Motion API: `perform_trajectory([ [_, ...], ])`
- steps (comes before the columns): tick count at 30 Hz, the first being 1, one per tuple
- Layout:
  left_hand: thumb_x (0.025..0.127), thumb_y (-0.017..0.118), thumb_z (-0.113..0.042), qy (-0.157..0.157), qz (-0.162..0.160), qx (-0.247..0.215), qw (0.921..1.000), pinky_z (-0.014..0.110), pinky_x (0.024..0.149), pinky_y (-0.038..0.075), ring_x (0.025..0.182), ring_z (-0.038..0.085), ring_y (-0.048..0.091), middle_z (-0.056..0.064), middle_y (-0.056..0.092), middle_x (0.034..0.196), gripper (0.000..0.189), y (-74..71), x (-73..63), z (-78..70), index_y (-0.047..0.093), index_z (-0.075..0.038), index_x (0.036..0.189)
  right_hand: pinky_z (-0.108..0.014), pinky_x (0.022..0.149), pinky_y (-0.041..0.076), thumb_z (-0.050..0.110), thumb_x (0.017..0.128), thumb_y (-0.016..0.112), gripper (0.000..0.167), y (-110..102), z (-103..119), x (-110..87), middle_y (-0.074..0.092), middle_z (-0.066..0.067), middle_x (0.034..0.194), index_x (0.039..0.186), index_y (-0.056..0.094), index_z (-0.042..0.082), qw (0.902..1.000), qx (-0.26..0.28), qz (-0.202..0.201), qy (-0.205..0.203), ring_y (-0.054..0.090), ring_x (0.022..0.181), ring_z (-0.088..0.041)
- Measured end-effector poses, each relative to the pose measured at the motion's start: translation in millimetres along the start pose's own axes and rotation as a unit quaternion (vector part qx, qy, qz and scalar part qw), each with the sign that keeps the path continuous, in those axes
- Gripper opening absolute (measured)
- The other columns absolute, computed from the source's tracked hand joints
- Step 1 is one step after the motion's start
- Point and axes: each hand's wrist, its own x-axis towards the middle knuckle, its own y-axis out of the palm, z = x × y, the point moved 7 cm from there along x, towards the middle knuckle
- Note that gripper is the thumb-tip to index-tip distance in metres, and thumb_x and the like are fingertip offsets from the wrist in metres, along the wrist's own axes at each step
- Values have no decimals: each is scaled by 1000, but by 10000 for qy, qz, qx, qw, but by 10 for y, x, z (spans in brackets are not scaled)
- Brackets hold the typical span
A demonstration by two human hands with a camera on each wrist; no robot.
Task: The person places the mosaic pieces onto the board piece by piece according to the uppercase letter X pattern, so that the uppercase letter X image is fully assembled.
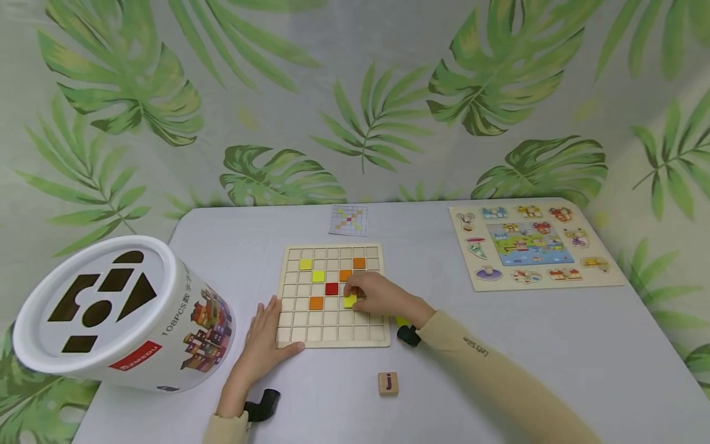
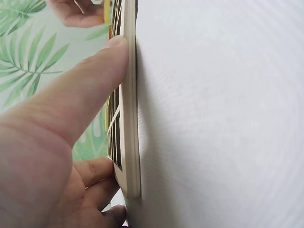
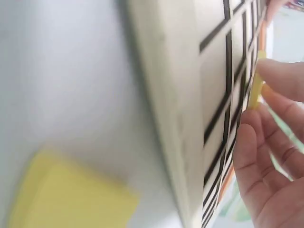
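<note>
A wooden grid board (image 1: 294, 336) lies on the table. It bears a red tile (image 1: 331, 288), yellow tiles (image 1: 306, 264) and orange tiles (image 1: 359, 263) in its squares. My right hand (image 1: 377, 295) pinches a yellow tile (image 3: 256, 90) between thumb and fingers, right at the square below and right of the red one. At the board's near left corner rests my left hand (image 1: 265, 339), fingers extended along the left side. Its thumb (image 2: 102, 66) presses the near edge. Beside the board, partly behind the right wrist, another yellow tile (image 3: 71, 194) lies on the table.
Behind the board is a printed grid pattern card (image 1: 348, 220). A wooden block marked "j" (image 1: 388, 383) sits near the front. To the left stands a large white bucket (image 1: 183, 320) with shaped holes in its lid; a picture puzzle board (image 1: 482, 285) lies at the right.
</note>
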Motion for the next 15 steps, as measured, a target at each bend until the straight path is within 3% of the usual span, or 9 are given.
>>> perform_trajectory([
  [8,76,81,-25,7,-11,-29,10000,62,109,-1,139,50,-2,30,12,153,100,-8,-12,-10,19,13,146,-23,67,44,-2,80,70,19,100,75,121,55,1,87,96,66,7,9997,-221,66,53,48,77,-14],
  [15,76,81,-24,16,-17,-4,10000,62,109,-1,139,50,-2,30,11,153,100,-2,-1,-8,18,13,146,-23,70,46,0,81,73,18,80,62,97,57,0,89,97,66,6,9999,3,102,20,50,79,-13],
])
